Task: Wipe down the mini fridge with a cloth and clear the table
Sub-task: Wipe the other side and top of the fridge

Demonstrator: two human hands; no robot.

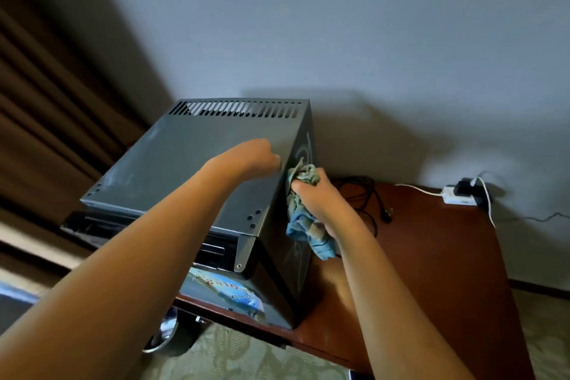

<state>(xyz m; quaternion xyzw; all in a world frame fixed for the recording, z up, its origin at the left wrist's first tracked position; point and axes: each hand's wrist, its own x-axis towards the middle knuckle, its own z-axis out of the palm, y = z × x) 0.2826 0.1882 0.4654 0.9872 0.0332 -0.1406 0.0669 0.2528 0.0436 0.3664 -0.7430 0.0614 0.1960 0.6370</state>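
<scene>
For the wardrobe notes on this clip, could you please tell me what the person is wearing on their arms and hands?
Nothing shows on them. Both forearms are bare up to the frame edge, with no sleeve in view. The left hand and the right hand carry no glove, and no watch, bracelet or ring is visible, though the fingers are partly hidden.

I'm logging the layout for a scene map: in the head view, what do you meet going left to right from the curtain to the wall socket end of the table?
Curtain → mini fridge → cloth gripped in the right hand → black cable → white power strip.
</scene>
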